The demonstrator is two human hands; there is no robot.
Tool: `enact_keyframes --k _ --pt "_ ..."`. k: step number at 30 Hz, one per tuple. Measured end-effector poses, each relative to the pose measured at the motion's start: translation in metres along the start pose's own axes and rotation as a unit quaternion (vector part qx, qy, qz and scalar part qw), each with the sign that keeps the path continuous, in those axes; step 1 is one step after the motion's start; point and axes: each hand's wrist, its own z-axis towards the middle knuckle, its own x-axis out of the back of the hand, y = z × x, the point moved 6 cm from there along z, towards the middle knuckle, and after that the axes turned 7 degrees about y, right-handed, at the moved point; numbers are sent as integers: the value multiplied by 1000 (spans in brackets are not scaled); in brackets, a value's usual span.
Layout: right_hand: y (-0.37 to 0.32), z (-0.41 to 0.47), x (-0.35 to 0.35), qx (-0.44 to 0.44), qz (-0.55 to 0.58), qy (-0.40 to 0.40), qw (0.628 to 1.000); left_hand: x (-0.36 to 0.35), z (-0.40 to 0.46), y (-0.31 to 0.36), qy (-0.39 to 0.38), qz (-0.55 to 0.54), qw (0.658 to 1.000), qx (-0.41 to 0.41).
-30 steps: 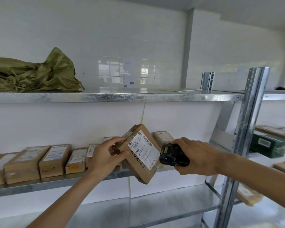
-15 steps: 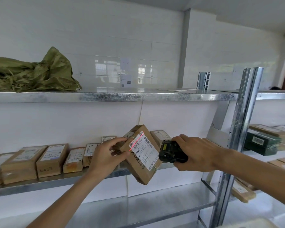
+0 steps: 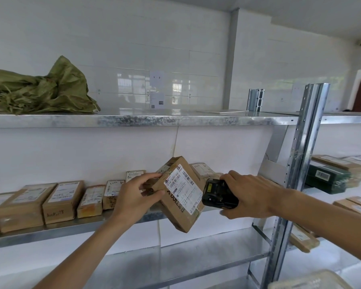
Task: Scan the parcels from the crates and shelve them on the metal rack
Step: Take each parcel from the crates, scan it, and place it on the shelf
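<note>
Two hands up at the metal rack, middle shelf level. Our left hand pinches a brown cardboard parcel by its left edge, thumb and fingers curled on it; the parcel is tilted, white shipping label facing us, held in the air just in front of the middle shelf's edge. Our right hand is wrapped round a black handheld scanner, its nose close beside the parcel's right side; we cannot tell if they touch. Behind, a row of shelved parcels lies along the middle shelf, left of the held one. Top shelf: crumpled green sack. On the neighbouring bay to the right, a dark green box among more cartons
</note>
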Motion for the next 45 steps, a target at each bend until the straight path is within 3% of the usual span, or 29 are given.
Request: enact_keyframes --k 4,10,16,24,32,41,45 --pt "2 -6 -12 0 -42 -24 999 -4 1 -6 -2 6 1000 16" --pt "17 -31 -21 -66 29 -14 997 -34 1 -15 -27 -54 996 60" --pt "50 -65 -38 -121 75 -1 990 -93 -7 -27 -64 -158 975 146" --pt "128 -89 -67 -183 138 20 973 -190 3 -29 -108 -192 951 215" --pt "230 -100 -99 -209 180 49 960 -301 28 -32 -42 -216 948 228" --pt "306 -101 -136 -238 182 65 952 -387 38 -20 39 -206 961 179" --pt "321 -93 -148 -259 196 89 941 -418 49 -23 3 -229 953 201"
